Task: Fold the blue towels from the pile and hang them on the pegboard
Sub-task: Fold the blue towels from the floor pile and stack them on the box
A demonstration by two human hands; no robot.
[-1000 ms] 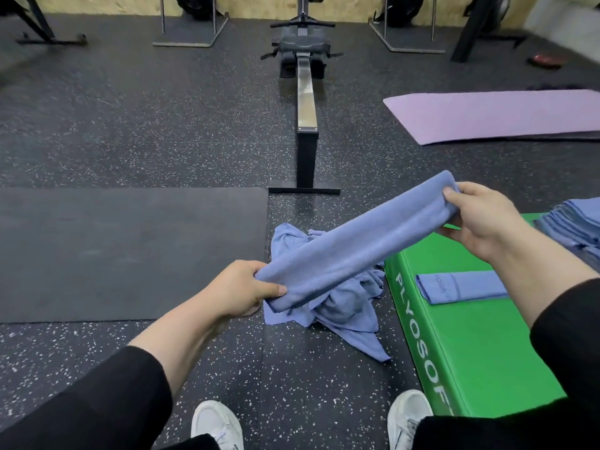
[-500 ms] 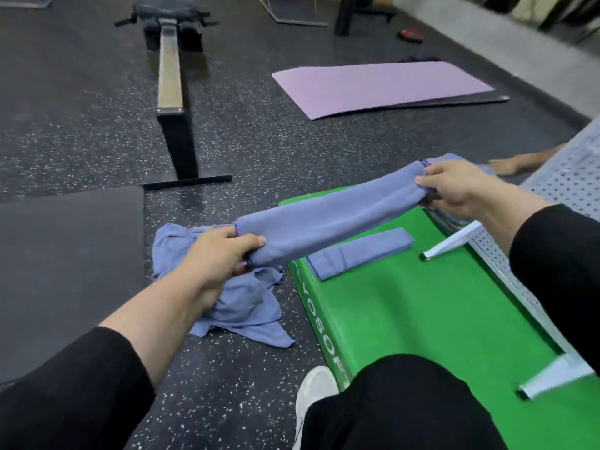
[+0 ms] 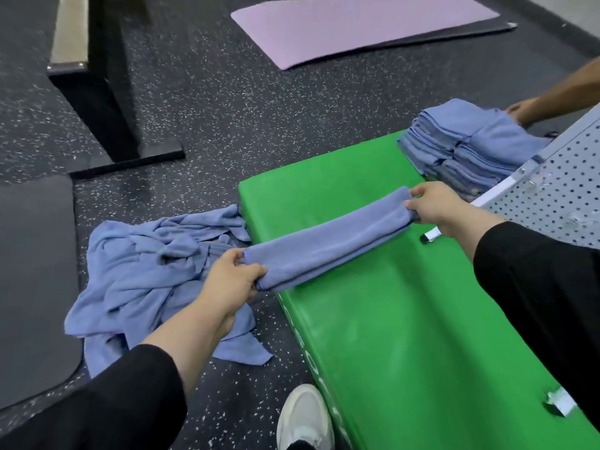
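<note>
The left hand (image 3: 232, 280) pinches one end of a folded blue towel (image 3: 328, 243), and the right hand (image 3: 435, 206) pinches the other end. The towel is soft and fuzzy, folded into a long flat strip. It stretches between the two hands, over the left edge of a green box (image 3: 389, 319). The box is smooth and shiny, with white letters down its side. I cannot tell if the towel touches the box top or hangs just above it. A messy pile of blue towels (image 3: 152, 274) lies crumpled on the floor (image 3: 227, 102), just beside the box's left edge and under the left hand. The floor is black and rubbery with little white specks. A neat stack of folded towels (image 3: 467, 147) sits at the far right corner of the box. Another person's hand (image 3: 519, 110) rests by that stack. The grey pegboard (image 3: 565, 190) full of small round holes leans at the right edge of the box. A flat purple mat (image 3: 357, 24) lies far back on the floor. A dark mat (image 3: 32, 287) with round corners lies at the left. A white shoe (image 3: 305, 417) shows at the bottom.
</note>
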